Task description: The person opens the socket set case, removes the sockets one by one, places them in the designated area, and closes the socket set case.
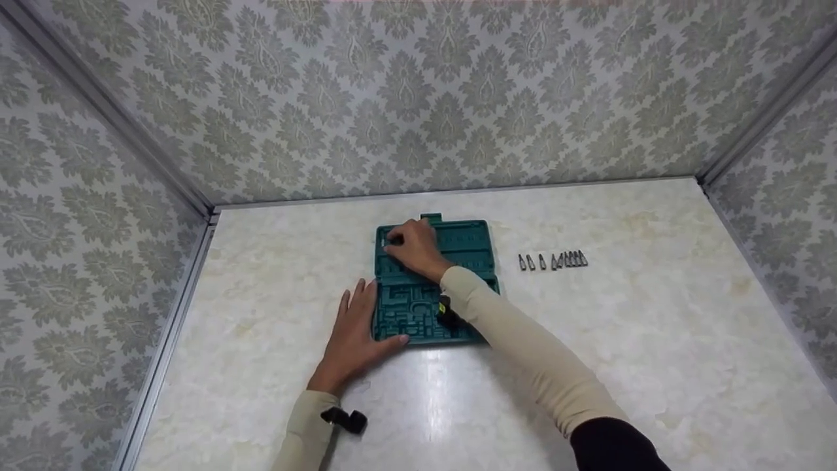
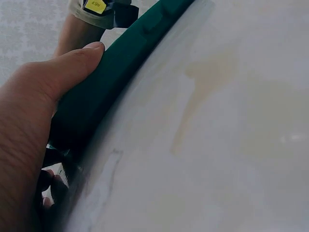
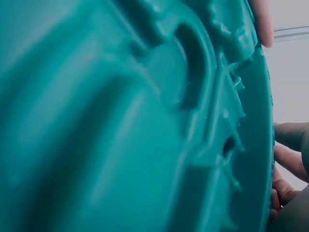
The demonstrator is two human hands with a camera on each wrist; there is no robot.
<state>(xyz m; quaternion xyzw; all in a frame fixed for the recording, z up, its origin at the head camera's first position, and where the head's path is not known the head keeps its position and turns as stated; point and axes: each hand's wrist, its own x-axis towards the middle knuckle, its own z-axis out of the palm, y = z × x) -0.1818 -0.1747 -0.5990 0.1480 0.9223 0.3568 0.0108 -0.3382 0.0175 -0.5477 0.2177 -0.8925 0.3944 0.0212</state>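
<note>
A green plastic bit case (image 1: 431, 340) lies spread open on the table, its inside moulded with recesses. My right hand (image 1: 416, 247) reaches over the far half, thumb and forefinger pinching a small light metal piece at the far left corner; the fingers mostly hide it. My left hand (image 1: 356, 330) lies along the near half's left side with fingers extended. Its thumb (image 2: 79, 65) rests on the near edge of the case in the left wrist view. The case's moulded recesses (image 3: 164, 72) fill much of the right wrist view.
Right of the case, several dark, tapered metal bits (image 1: 569, 260) lie in a loose row. The pale marbled table (image 1: 654, 327) meets patterned wall panels (image 1: 444, 98) at the back and sides. A latch tab (image 1: 431, 216) sticks out from the case's far edge.
</note>
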